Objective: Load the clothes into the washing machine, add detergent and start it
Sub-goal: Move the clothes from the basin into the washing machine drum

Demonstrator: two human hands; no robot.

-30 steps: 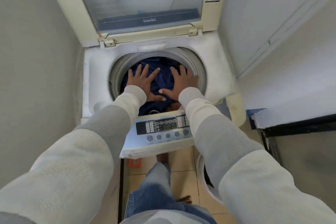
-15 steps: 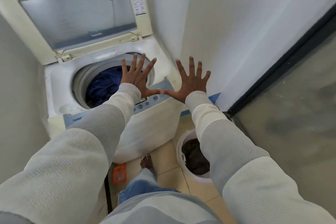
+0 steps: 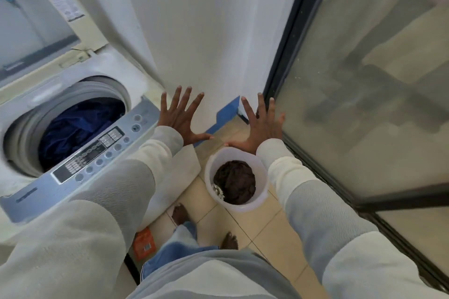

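Observation:
The top-loading washing machine (image 3: 31, 192) stands at the left with its lid (image 3: 36, 24) raised. Dark blue clothes (image 3: 77, 128) lie in its drum. On the floor to its right sits a white bucket (image 3: 210, 172) holding dark brown clothes (image 3: 234, 182). My left hand (image 3: 179, 119) hovers with fingers spread just right of the machine's control panel (image 3: 94, 153), holding nothing. My right hand (image 3: 261, 126) is spread too, above the bucket's far rim, and is empty.
A white wall (image 3: 206, 31) rises behind my hands. A dark-framed glass door (image 3: 364, 80) closes off the right side. An orange packet (image 3: 144, 243) lies on the tiled floor by the machine's base, near my bare feet (image 3: 181, 213).
Both hands lifted out of the drum, off the blue clothes, and swung right with fingers spread. My view turned right, bringing the bucket and glass door into sight.

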